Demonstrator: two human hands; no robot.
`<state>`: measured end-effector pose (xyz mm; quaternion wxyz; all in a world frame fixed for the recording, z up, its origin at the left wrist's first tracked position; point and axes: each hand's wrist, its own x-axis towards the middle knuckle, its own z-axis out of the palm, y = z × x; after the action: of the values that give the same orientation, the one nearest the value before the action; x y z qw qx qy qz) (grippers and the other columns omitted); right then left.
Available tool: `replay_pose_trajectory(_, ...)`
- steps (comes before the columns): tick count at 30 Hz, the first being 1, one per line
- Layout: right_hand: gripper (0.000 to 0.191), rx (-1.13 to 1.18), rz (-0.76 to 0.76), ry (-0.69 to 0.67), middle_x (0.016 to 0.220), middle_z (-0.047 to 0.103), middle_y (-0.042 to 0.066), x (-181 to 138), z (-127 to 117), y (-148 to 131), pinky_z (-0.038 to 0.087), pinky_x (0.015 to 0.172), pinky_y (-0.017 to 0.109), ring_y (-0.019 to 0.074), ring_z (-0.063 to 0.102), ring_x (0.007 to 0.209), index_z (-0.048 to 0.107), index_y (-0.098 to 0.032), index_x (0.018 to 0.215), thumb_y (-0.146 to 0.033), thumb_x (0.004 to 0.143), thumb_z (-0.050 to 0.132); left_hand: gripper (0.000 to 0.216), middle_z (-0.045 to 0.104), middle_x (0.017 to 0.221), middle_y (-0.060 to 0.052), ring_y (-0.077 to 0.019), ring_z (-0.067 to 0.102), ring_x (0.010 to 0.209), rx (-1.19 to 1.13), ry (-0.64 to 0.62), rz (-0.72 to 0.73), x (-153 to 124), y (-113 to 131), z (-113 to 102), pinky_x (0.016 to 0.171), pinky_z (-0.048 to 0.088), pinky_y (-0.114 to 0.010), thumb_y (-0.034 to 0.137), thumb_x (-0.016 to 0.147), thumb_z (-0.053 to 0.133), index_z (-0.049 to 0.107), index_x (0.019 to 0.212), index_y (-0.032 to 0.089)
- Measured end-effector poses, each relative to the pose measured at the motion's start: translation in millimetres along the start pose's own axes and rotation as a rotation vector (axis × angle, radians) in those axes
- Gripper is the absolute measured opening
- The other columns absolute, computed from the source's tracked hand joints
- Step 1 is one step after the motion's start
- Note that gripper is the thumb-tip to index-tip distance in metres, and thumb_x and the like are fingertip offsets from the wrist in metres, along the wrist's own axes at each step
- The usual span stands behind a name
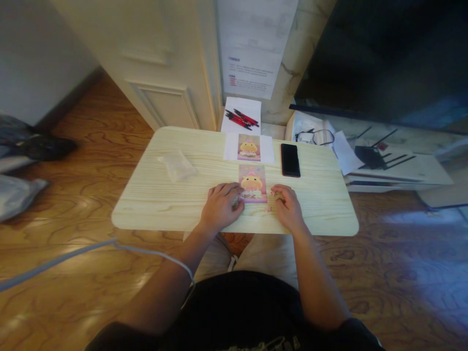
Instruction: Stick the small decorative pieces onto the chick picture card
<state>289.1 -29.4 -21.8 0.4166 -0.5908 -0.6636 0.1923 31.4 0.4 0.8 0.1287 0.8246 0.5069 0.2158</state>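
Note:
A small jigsaw picture of a yellow chick [252,183] lies flat on the pale wooden table [153,195]. My left hand [221,204] rests with curled fingers at the picture's lower left edge, seemingly on a small piece. My right hand [287,204] sits at the lower right, fingers curled over a small piece, with a few loose pieces [268,208] beside it. A matching reference print [249,147] lies on white paper further back.
A black phone [290,160] lies right of the print. A clear plastic bag [176,165] lies on the table's left. Red and black pens [241,118] rest on paper behind the table. A low white unit with cables and a router stands at the right.

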Motion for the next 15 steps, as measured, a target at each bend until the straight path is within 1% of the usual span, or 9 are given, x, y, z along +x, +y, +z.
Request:
replay_pose_trajectory(4, 0.041, 0.047, 0.061, 0.079, 0.125, 0.064, 0.008, 0, 0, 11, 0.046, 0.111, 0.047, 0.0243, 0.058, 0.122, 0.068, -0.024, 0.113, -0.009, 0.081, 0.048, 0.034, 0.066, 0.139, -0.002, -0.0291, 0.056, 0.126, 0.005, 0.004, 0.003, 0, 0, 1, 0.102, 0.043, -0.049, 0.033, 0.094, 0.057, 0.068, 0.126, 0.031)
replay_pose_trajectory(8, 0.038, 0.014, 0.108, 0.106, 0.126, 0.062, 0.010, -1, 1, 13, 0.050, 0.107, 0.046, 0.0250, 0.060, 0.121, 0.070, -0.023, 0.112, -0.011, 0.080, 0.053, 0.035, 0.066, 0.139, -0.003, -0.0291, 0.056, 0.127, 0.004, 0.003, 0.009, 0, 0, 0, 0.103, 0.043, -0.049, 0.033, 0.093, 0.057, 0.068, 0.126, 0.030)
replay_pose_trajectory(12, 0.026, -0.079, 0.121, 0.136, 0.124, 0.061, 0.013, 1, 4, 11, 0.050, 0.108, 0.046, 0.0270, 0.060, 0.119, 0.073, -0.020, 0.109, -0.022, 0.085, 0.065, 0.034, 0.066, 0.138, -0.003, -0.0293, 0.056, 0.126, 0.005, 0.004, 0.003, 0, 0, 0, 0.104, 0.043, -0.049, 0.034, 0.094, 0.056, 0.069, 0.125, 0.030)
replay_pose_trajectory(15, 0.022, -0.149, 0.130, 0.138, 0.121, 0.061, 0.013, 3, 7, 9, 0.049, 0.108, 0.048, 0.0281, 0.060, 0.116, 0.075, -0.019, 0.105, -0.030, 0.086, 0.070, 0.035, 0.066, 0.138, -0.003, -0.0295, 0.056, 0.126, 0.005, 0.004, -0.004, 1, 1, 0, 0.104, 0.043, -0.050, 0.034, 0.093, 0.057, 0.069, 0.125, 0.031)
